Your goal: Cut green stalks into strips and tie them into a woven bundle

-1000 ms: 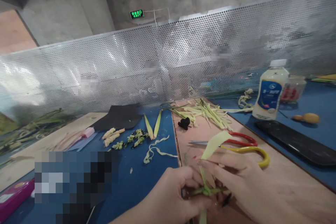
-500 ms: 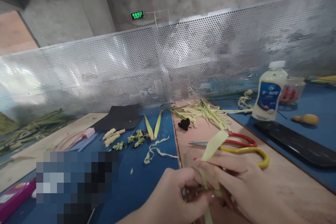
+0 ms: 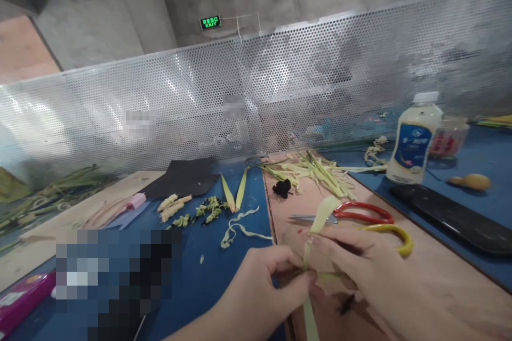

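Observation:
A pale green leaf strip (image 3: 323,214) runs between my two hands, its upper end curling above the fingers and its lower end hanging toward the bottom edge. My right hand (image 3: 362,264) is closed, pinching the strip near its upper part. Lower down, my left hand (image 3: 274,282) pinches the strip between thumb and fingertips. A thin greenish piece (image 3: 330,276) crosses the strip between the hands, partly hidden by the fingers. Just behind my right hand lie scissors with one red and one yellow handle (image 3: 366,213), their blades pointing left.
On the pinkish board (image 3: 280,210) lie a pile of leaf strips (image 3: 326,178) and a black clump (image 3: 282,188). At right stand a bottle (image 3: 412,141) and a dark phone-like slab (image 3: 456,219). Leaf pieces (image 3: 210,209) and a black sheet (image 3: 182,178) are on the left.
My right hand has shifted slightly along the strip, whose upper end now stands shorter and more curled. My left thumb and fingertips have moved up to the crossing.

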The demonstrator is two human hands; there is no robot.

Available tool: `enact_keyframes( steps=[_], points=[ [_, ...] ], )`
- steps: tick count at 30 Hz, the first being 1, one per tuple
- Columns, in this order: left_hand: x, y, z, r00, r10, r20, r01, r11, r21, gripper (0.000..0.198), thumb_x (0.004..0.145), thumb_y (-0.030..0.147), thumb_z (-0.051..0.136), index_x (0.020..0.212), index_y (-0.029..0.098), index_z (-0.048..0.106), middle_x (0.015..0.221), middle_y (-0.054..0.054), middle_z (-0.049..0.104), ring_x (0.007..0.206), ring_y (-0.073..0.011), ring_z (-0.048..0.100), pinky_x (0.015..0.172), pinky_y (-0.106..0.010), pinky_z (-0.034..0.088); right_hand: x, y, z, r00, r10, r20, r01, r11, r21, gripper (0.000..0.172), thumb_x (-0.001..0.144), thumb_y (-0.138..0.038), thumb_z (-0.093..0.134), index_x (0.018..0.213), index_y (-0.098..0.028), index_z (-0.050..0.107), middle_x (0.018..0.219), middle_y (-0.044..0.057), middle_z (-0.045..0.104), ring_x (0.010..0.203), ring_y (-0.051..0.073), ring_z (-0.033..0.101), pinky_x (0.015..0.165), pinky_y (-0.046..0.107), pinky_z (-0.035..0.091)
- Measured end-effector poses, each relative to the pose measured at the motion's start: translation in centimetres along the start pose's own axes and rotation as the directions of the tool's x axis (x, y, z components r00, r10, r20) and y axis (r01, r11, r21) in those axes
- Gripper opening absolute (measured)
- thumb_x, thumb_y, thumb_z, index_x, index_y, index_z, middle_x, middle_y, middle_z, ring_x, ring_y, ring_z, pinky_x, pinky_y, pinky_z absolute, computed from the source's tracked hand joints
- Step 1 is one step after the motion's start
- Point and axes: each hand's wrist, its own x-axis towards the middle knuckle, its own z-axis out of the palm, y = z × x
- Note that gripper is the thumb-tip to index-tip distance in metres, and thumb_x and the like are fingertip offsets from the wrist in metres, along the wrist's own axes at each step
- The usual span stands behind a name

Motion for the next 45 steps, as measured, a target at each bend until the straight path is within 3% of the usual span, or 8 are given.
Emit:
enact_keyframes(
  steps=[6,12,19,24,30,36,41,45],
  points=[
    [0.4,-0.4,-0.1,0.998,-0.068,0.017,0.070,0.979,-0.191,0.011,0.075,0.016,0.054,0.069,0.014,0.063,0.068,0.000,0.065,0.067,-0.0115,0.059,0.067,-0.021,0.043,0.3,-0.4,0.1,1.000,0.023,0.015,-0.023,1.000,0.006,0.022,0.071,-0.038,0.057,0.064,-0.021,0.069,0.064,0.001,0.065,0.062,0.017,0.061,0.054,0.024,0.051],
    [0.7,-1.1,-0.7,0.987,-0.144,-0.074,0.137,0.986,-0.094,0.014,0.076,0.025,0.056,0.068,0.014,0.059,0.064,-0.001,0.063,0.059,-0.0119,0.054,0.057,-0.022,0.039,0.2,0.8,0.0,0.992,0.113,0.047,-0.116,0.992,0.053,0.030,0.074,-0.035,0.052,0.097,-0.021,0.064,0.065,0.002,0.063,0.058,0.017,0.060,0.055,0.027,0.052],
    [0.6,-0.7,-0.7,0.995,-0.092,-0.032,0.086,0.984,-0.154,0.011,0.078,0.020,0.054,0.073,0.014,0.061,0.068,0.000,0.064,0.062,-0.0102,0.055,0.057,-0.019,0.039,0.0,1.0,-0.2,0.965,-0.139,0.222,0.163,0.982,-0.094,0.031,0.082,-0.028,0.045,0.105,-0.028,0.065,0.091,0.003,0.067,0.083,0.018,0.063,0.077,0.031,0.052],
    [0.7,-0.6,-1.1,0.998,-0.059,0.007,0.059,0.992,-0.115,0.015,0.081,0.023,0.051,0.077,0.014,0.062,0.065,0.001,0.061,0.062,-0.0106,0.053,0.057,-0.020,0.040,0.4,0.5,-0.2,0.929,-0.184,0.321,0.238,0.962,-0.137,0.025,0.080,-0.021,0.047,0.090,-0.025,0.070,0.082,0.003,0.065,0.081,0.018,0.061,0.074,0.033,0.053],
    [0.9,-0.3,-1.8,0.989,-0.135,-0.055,0.129,0.987,-0.100,0.013,0.084,0.023,0.043,0.087,0.014,0.052,0.062,0.004,0.054,0.058,-0.0092,0.049,0.060,-0.021,0.041,0.1,1.6,0.2,0.874,-0.285,0.393,0.387,0.898,-0.209,0.043,0.077,-0.012,0.050,0.116,-0.031,0.058,0.104,0.002,0.059,0.082,0.014,0.059,0.065,0.023,0.051],
    [0.6,-0.7,-1.8,0.995,-0.102,-0.019,0.099,0.990,-0.099,0.013,0.085,0.023,0.044,0.095,0.016,0.045,0.066,0.004,0.055,0.061,-0.0085,0.050,0.062,-0.021,0.041,0.0,1.6,0.5,0.896,-0.252,0.366,0.364,0.889,-0.278,0.037,0.076,-0.010,0.051,0.105,-0.028,0.063,0.101,0.002,0.059,0.063,0.010,0.054,0.058,0.023,0.048],
    [0.7,-0.9,-2.2,0.989,-0.123,-0.079,0.122,0.992,-0.017,0.013,0.085,0.029,0.045,0.082,0.016,0.046,0.061,0.004,0.055,0.057,-0.0099,0.050,0.058,-0.022,0.040,0.3,1.3,0.3,0.906,-0.253,0.339,0.355,0.891,-0.282,0.033,0.077,-0.010,0.053,0.106,-0.025,0.063,0.084,0.000,0.058,0.057,0.009,0.048,0.053,0.021,0.044],
    [0.7,-0.5,-2.4,0.995,-0.098,-0.033,0.100,0.992,0.081,0.024,0.085,0.030,0.044,0.066,0.016,0.049,0.057,0.003,0.055,0.055,-0.0092,0.048,0.057,-0.022,0.037,0.6,1.7,0.2,0.902,-0.300,0.312,0.380,0.893,-0.242,0.029,0.078,-0.011,0.055,0.102,-0.024,0.065,0.083,0.000,0.059,0.059,0.009,0.050,0.053,0.020,0.044]
  ],
)
